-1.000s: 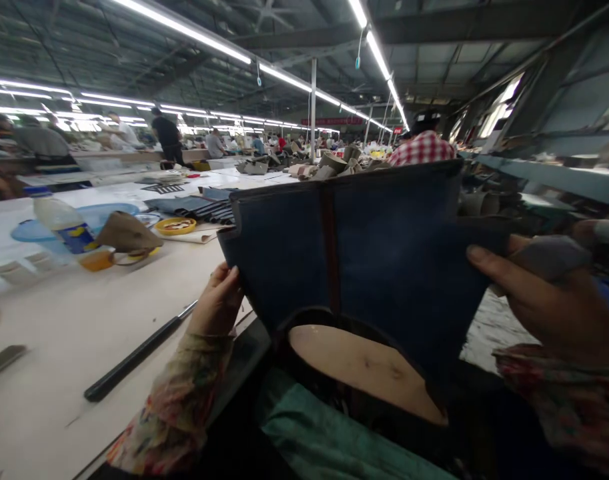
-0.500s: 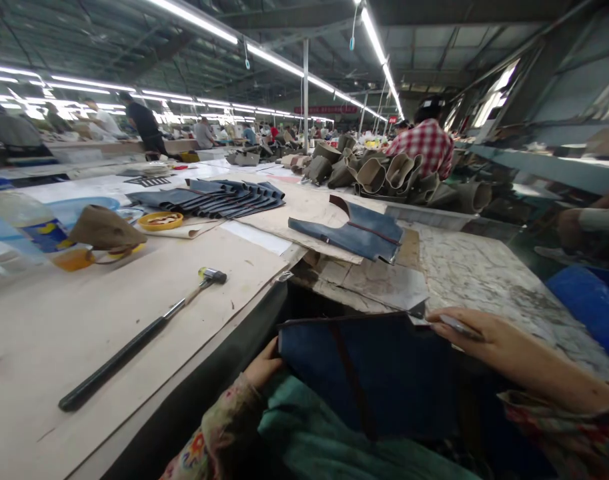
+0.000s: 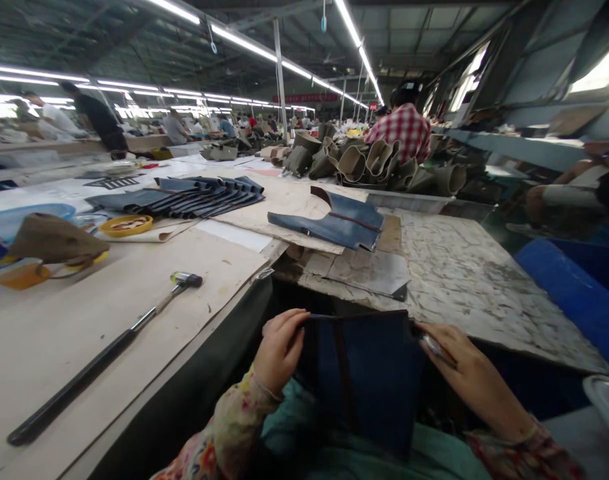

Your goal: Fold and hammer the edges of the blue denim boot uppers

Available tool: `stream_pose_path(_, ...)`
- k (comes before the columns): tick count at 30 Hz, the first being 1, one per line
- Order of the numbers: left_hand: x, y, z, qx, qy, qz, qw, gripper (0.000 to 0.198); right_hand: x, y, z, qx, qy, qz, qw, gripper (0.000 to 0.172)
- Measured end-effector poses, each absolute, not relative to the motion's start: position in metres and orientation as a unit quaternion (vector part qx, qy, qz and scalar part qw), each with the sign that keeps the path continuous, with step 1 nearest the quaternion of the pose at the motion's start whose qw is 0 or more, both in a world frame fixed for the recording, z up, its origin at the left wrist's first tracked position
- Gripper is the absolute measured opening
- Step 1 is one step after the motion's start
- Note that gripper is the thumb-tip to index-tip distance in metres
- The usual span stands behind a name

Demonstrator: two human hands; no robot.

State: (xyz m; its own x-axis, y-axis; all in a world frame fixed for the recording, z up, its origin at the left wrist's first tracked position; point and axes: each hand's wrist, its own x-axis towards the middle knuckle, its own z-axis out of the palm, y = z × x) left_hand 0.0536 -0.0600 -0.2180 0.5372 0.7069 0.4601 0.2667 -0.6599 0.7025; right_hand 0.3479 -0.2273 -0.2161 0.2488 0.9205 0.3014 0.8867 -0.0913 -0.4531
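A dark blue leather panel [image 3: 377, 373] with a brown strip down it hangs upright over my lap. My left hand [image 3: 283, 343] is closed on its upper left edge, fingers folded over the top. At the upper right corner, my right hand [image 3: 459, 367] is closed around a small silvery metal tool [image 3: 438, 349]; its working end is hidden, so its kind is unclear. The fingertips of that hand touch or nearly touch the panel's edge. A similar blue leather piece [image 3: 334, 217] lies flat on the table beyond.
A hammer [image 3: 134, 327] with a long black handle lies on the left table. Behind it are a yellow dish [image 3: 127, 225] and overlapping blue leather pieces [image 3: 184, 198]. Olive rolled pieces [image 3: 379, 160] fill the back. A blue bin [image 3: 564, 287] stands right; co-workers are farther off.
My left hand has moved up from the panel's side to grip its top edge. The right hand with the metal tool has dropped slightly. The whole view has swung right.
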Motion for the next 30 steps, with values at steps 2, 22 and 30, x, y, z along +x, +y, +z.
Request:
stream_pose_path(2, 0.076, -0.071, -0.214, 0.871, 0.246, 0.350, 0.242, 0.033, 0.345, -0.229, -0.222, -0.744, -0.601, 0.038, 0.290, 0.032)
stream_pose_path(22, 0.129, -0.114, -0.248, 0.947, 0.129, 0.285, 0.075, 0.040, 0.306, -0.285, -0.297, -0.752, -0.553, 0.034, 0.358, 0.031)
stream_pose_path(30, 0.132, -0.120, -0.240, 0.947, 0.158, 0.273, 0.062, 0.030, 0.307, -0.284, -0.292, -0.745, -0.540, 0.060, 0.387, 0.031)
